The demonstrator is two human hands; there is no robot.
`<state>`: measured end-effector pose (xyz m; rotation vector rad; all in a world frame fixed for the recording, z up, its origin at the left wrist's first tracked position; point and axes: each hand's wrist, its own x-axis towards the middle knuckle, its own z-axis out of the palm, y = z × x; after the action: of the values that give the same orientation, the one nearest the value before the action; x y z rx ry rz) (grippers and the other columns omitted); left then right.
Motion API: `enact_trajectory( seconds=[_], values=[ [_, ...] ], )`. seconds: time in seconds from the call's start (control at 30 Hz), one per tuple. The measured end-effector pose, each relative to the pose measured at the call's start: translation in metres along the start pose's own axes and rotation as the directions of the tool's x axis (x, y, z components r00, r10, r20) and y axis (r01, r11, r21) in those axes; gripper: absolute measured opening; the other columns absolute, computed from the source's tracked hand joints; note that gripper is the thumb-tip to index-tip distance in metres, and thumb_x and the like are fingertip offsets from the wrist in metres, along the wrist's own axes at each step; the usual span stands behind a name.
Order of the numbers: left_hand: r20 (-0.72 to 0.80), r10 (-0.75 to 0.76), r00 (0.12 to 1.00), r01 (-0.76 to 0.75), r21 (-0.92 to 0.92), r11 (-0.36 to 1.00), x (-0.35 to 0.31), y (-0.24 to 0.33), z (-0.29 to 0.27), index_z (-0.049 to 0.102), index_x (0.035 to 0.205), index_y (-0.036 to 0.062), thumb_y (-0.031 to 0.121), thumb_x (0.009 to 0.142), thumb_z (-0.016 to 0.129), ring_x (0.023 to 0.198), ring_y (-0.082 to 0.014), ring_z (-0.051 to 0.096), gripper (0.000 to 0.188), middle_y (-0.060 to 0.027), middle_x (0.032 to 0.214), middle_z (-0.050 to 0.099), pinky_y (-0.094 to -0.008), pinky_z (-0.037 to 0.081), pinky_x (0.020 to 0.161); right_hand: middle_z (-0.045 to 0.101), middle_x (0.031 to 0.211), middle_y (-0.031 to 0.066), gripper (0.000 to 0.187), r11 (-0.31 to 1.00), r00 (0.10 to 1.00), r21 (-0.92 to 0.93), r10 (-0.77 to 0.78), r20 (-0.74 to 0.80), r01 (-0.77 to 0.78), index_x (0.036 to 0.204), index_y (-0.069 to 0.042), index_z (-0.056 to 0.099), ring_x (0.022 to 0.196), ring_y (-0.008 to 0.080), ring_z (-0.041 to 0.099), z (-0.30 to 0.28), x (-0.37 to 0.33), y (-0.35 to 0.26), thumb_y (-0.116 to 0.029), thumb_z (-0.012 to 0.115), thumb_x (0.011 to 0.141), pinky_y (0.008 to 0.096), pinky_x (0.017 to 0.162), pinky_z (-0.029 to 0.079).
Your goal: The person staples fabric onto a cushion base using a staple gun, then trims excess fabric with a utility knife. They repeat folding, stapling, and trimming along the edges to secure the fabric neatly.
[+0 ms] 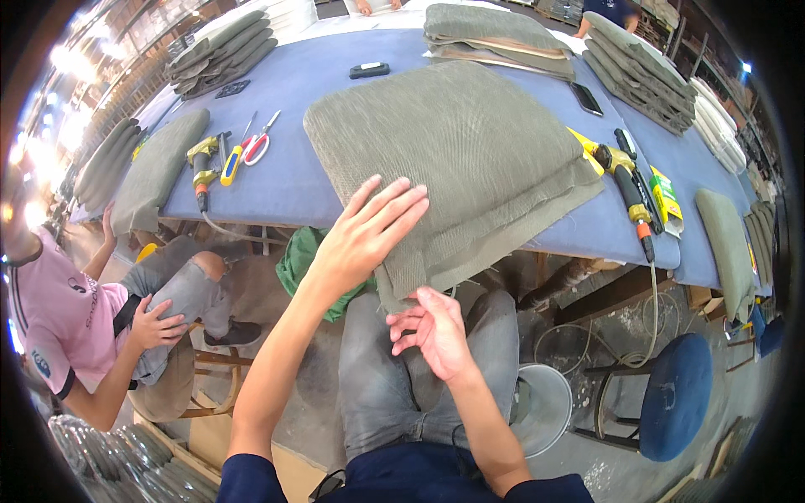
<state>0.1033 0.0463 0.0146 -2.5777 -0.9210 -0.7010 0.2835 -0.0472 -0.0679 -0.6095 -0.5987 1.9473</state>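
Green cushion cover (457, 159) under left hand (356, 239), above right hand (432, 327).

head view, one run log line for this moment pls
left hand: flat on grey-green cushion cover | right hand: open under cover's hanging corner, contact unclear | cover: on blue table, near edge overhanging lap

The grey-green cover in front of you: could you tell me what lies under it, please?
The cover lies on the blue table, its near corner overhanging. The left hand rests on top. Anything beneath it is hidden.
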Motion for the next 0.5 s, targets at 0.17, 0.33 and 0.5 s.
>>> enact_trajectory(
  seconds=[0.17, 0.33, 0.5],
  values=[
    [-0.161, -0.051, 0.986, 0.042, -0.061, 0.997, -0.015, 0.003, 0.019, 0.066, 0.131, 0.0004, 0.017, 0.092, 0.053, 0.136, -0.0322, 0.057, 0.045, -0.0129, 0.142, 0.064, -0.0504, 0.041, 0.117, 0.066, 0.070, 0.0145, 0.041, 0.979, 0.984, 0.109, 0.168, 0.064, -0.174, 0.101, -0.003, 0.052, 0.048, 0.0200, 0.061, 0.010, 0.018, 0.000, -0.043, 0.053, 0.108, 0.0401, 0.051, 0.059],
    [-0.234, -0.066, 0.970, 0.062, -0.026, 0.998, -0.022, 0.008, 0.032, 0.072, 0.126, 0.0044, 0.018, 0.091, 0.055, 0.133, -0.0328, 0.060, 0.041, -0.0103, 0.136, 0.068, -0.0509, 0.042, 0.115, 0.060, 0.064, 0.0117, 0.056, 0.975, 0.975, 0.018, 0.220, 0.016, -0.220, 0.099, -0.001, 0.052, 0.045, 0.0198, 0.056, 0.024, 0.027, -0.008, -0.056, 0.046, 0.108, 0.0419, 0.051, 0.058],
    [-0.286, -0.055, 0.957, 0.058, 0.000, 0.998, -0.026, 0.008, 0.040, 0.075, 0.122, 0.0095, 0.019, 0.090, 0.057, 0.131, -0.0321, 0.062, 0.038, -0.0082, 0.132, 0.071, -0.0510, 0.043, 0.114, 0.056, 0.059, 0.0108, 0.062, 0.964, 0.999, -0.267, -0.010, -0.051, -0.004, 0.081, -0.004, 0.049, 0.045, 0.0201, 0.056, 0.014, 0.037, 0.005, -0.061, 0.045, 0.107, 0.0410, 0.053, 0.057]
  ],
)
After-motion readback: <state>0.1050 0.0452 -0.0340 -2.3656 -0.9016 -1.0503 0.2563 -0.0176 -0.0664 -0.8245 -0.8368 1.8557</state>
